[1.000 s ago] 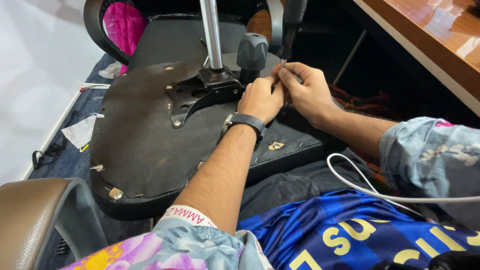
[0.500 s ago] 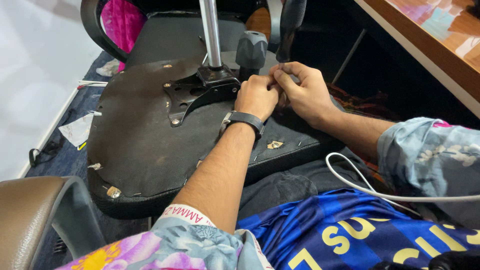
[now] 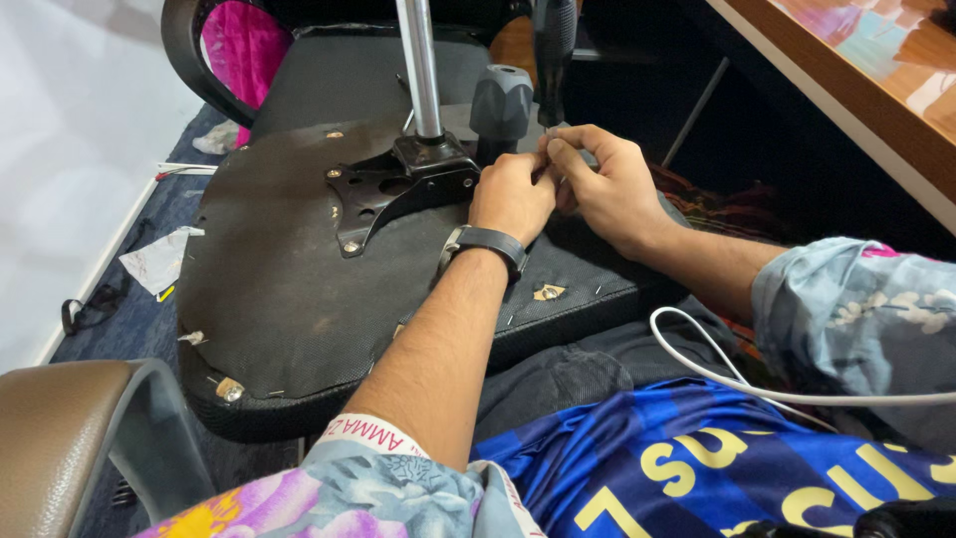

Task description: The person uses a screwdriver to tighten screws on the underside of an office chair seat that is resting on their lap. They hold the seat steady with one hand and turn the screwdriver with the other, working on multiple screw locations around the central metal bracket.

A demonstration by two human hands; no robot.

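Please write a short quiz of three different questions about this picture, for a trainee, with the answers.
1. True or false: the left hand wears a dark wristband.
2. What stands up from the metal plate on the upturned chair seat? A) a silver post B) a wooden leg
3. Where do both hands meet?

Key:
1. True.
2. A, the silver post.
3. Beside the grey knob; the right hand and left pinch something small, too small to tell.

Perhaps a torn white wrapper point(image 3: 157, 261) on the floor.
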